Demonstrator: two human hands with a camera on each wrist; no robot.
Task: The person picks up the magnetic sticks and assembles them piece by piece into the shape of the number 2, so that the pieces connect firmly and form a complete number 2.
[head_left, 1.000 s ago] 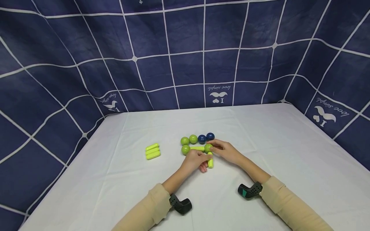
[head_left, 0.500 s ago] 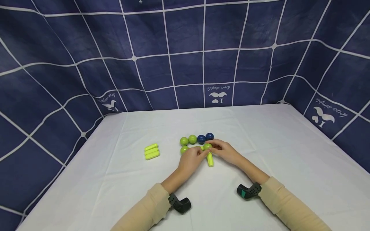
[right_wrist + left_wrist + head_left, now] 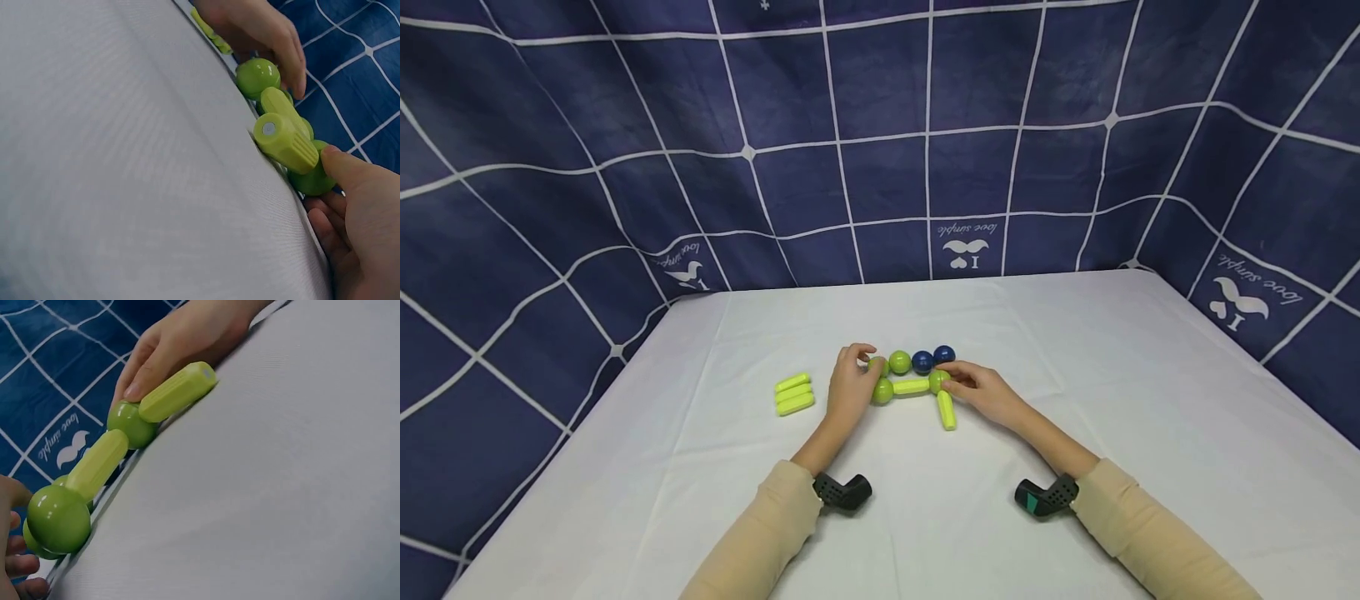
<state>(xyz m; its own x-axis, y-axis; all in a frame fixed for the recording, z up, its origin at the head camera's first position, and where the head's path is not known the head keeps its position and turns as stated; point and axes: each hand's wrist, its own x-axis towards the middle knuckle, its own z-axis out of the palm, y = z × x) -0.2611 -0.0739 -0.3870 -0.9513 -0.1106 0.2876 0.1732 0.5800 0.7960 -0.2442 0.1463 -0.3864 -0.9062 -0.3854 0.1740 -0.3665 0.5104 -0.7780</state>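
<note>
On the white surface, the left ball is being pinched by the left hand, and the right ball by the right hand. The rods joining them are likely being held loosely, so the light, hard, slippery assembly is best being gripped at its balls.

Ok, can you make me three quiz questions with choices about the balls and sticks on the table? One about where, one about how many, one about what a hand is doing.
1. Where do the three loose sticks lie?
A. left of the left hand
B. right of the right hand
C. on the blue balls

2. How many blue balls are there?
A. one
B. two
C. four

3. What is the right hand doing?
A. lying flat, away from the toys
B. holding up a stick
C. holding a green ball with sticks joined on

Answers: 1 A, they lie alone left of that hand. 2 B, two dark balls end the back row. 3 C, its fingers curl round that ball.
</note>
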